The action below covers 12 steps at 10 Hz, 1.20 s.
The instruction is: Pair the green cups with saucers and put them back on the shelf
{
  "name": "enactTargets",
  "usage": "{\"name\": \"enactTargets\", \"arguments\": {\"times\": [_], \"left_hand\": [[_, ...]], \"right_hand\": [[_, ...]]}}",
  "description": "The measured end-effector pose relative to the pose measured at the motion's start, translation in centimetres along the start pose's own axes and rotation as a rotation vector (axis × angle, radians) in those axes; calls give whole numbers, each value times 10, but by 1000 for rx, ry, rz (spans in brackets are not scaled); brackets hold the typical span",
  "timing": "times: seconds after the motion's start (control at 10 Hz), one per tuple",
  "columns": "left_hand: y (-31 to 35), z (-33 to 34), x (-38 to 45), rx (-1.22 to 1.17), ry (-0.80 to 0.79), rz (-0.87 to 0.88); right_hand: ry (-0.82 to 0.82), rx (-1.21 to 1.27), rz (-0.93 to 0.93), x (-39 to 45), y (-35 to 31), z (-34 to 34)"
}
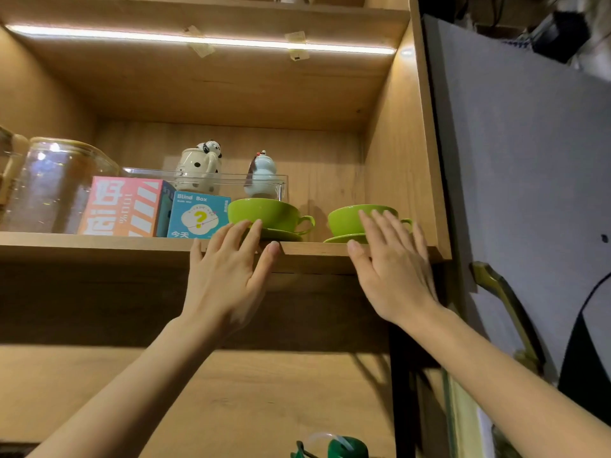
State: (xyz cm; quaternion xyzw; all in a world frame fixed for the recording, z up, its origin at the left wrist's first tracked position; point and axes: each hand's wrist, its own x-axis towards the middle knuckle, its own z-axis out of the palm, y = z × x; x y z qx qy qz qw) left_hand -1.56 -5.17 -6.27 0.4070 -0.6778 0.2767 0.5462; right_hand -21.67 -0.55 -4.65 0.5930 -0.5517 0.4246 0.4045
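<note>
Two green cups stand on green saucers on the wooden shelf [317,249]. The left cup [269,212] sits on its saucer [281,234], handle pointing right. The right cup [347,219] rests on a saucer [344,239] near the shelf's right wall. My left hand [228,276] is raised with fingers spread, fingertips at the left saucer's front edge. My right hand [390,266] is flat and open in front of the right cup, covering part of it. Neither hand grips anything.
On the shelf's left are a glass jar [49,186], an orange box [122,206] and a blue "Blind Box" [196,214]. Behind stands a clear tray [231,180] with two ceramic figures. A grey cabinet door [515,180] hangs open at right.
</note>
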Motion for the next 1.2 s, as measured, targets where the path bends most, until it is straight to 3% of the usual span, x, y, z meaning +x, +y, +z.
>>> {"name": "enactTargets", "arguments": {"times": [0.1, 0.2, 0.9, 1.1, 1.2], "left_hand": [[4, 6, -4, -4, 17, -21], [4, 12, -6, -4, 19, -33], [3, 21, -8, 10, -30, -45], [8, 6, -8, 53, -126, -60], [9, -12, -1, 59, -174, -69]], "right_hand": [[-23, 26, 117, -6, 23, -2], [-95, 32, 112, -11, 31, -1], [-128, -3, 85, -14, 28, -1], [-261, 15, 96, -15, 28, -11], [-297, 163, 158, -14, 25, -33]]}}
